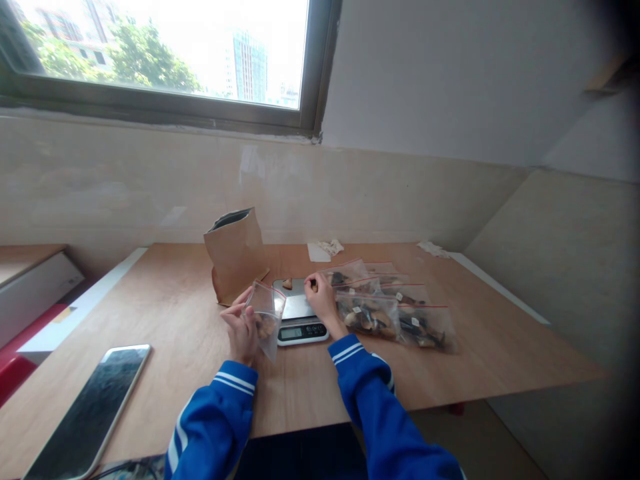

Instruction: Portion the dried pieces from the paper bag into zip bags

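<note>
Worktop: brown wood, set below a window.
Phone: lying screen-up toward the near left corner.
Paper bag: standing with mouth open, behind the left hand.
Left hand: with grip clamped on a clear bag, just left of the scale, brown pieces inside; probably light, limp and slippery, best held high on the side.
Scale: bearing one small brown piece, likely stiff, easily pinched by its sides.
Right hand: curled over the plate; cannot tell whether closed on anything.
Filled bags: overlapping just right of the scale, crowding that edge; more room farther right.
</note>
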Motion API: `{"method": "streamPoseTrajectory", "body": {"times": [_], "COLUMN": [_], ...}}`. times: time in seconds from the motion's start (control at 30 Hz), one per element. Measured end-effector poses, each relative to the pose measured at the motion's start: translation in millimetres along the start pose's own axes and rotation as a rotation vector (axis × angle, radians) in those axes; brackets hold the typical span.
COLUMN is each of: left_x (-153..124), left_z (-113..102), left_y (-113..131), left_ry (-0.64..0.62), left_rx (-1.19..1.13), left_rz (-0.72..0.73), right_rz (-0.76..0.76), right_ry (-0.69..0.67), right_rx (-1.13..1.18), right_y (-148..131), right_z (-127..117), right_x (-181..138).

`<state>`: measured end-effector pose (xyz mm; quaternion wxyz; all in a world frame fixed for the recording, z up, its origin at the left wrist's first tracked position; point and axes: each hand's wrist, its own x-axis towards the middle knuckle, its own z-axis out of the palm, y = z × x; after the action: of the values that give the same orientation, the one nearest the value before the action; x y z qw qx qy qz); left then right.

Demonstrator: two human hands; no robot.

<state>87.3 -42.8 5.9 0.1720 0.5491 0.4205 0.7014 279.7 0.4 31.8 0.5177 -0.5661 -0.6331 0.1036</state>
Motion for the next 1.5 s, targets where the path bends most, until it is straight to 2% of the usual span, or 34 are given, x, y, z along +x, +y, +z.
{"method": "streamPoseTrajectory", "body": {"times": [0.13,0.3,0.37,0.47,0.53,0.8,0.9,0.97,1.03,1.17,1.33,1.5], "left_x": [-0.1,-1.7,-2.0,-1.4,-0.7,0.0,-0.1,-0.2,-0.4,-0.4,0.4,0.1], "left_z": [1.2,0.9,0.7,0.6,0.6,1.1,1.2,1.0,0.7,0.5,0.1,-1.2], "left_y": [-0.8,-1.9,-1.9,-0.8,0.6,2.9,3.0,3.6,4.2,3.8,4.3,5.7], "left_ry": [0.011,0.010,0.019,0.024,0.021,0.014,0.018,0.019,0.018,0.016,0.006,0.005], "left_rx": [-0.015,-0.045,-0.042,-0.046,-0.050,-0.048,-0.071,-0.058,-0.032,-0.002,-0.023,0.000], "left_rz": [0.002,-0.019,-0.032,-0.023,-0.021,-0.019,-0.004,-0.004,0.004,0.033,0.010,-0.018], "right_rz": [0.085,0.068,0.045,-0.002,-0.039,-0.094,-0.140,-0.157,-0.167,-0.160,-0.174,-0.144], "right_ry": [0.019,0.014,-0.032,-0.199,-0.295,-0.535,-0.585,-0.536,-0.426,-0.247,-0.347,-0.340], "right_rx": [0.297,0.569,0.593,0.586,0.538,0.275,0.187,0.147,0.116,-0.006,-0.300,-0.362], "right_y": [-43.0,-99.3,-112.0,-118.3,-116.2,-100.2,-100.3,-99.3,-93.2,-60.5,-14.7,-5.2], "right_z": [-0.3,12.7,19.8,25.8,24.7,0.1,-3.6,-3.0,0.0,11.4,24.9,28.1], "right_x": [10.9,22.8,23.5,18.6,13.3,0.8,-1.0,0.1,4.1,16.0,15.5,6.4]}}
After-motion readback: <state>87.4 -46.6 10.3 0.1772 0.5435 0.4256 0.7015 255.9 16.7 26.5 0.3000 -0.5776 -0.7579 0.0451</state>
